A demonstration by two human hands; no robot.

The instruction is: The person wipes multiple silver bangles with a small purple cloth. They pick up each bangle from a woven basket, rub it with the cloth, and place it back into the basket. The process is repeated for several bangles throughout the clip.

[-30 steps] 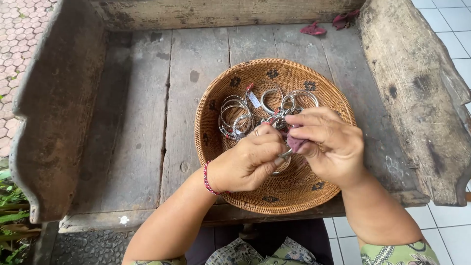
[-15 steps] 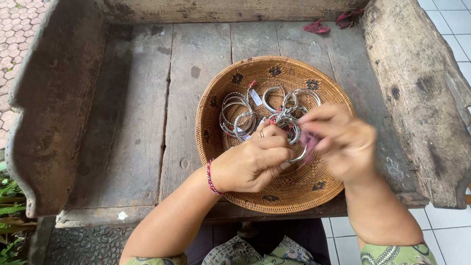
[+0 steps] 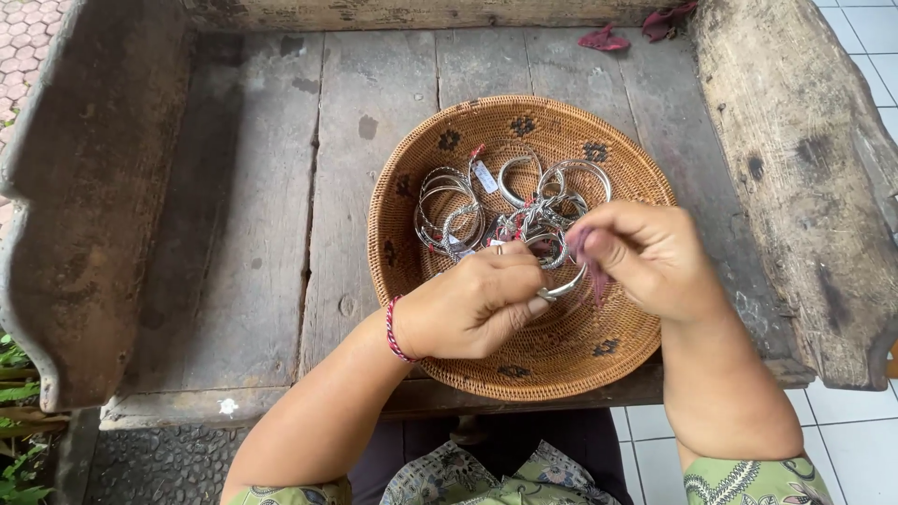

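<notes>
A round woven basket (image 3: 421, 168) sits on an old wooden bench. In it lies a pile of silver bangles (image 3: 458, 210), some with small tags and red threads. My left hand (image 3: 472, 304), with a red cord bracelet at the wrist, pinches a silver bangle (image 3: 564, 285) over the middle of the basket. My right hand (image 3: 650, 257) is closed on a small purple cloth (image 3: 591, 266) pressed against that same bangle. The fingers hide part of the bangle and most of the cloth.
The weathered wooden bench (image 3: 243, 234) has raised armrests on the left (image 3: 84, 187) and right (image 3: 804, 178). Red scraps (image 3: 603, 39) lie at the back right corner. White floor tiles (image 3: 842, 430) show at lower right, plants at lower left.
My right hand has shifted a little along the bangle with the cloth; my left hand has turned the bangle slightly. The basket and the other bangles stay where they were.
</notes>
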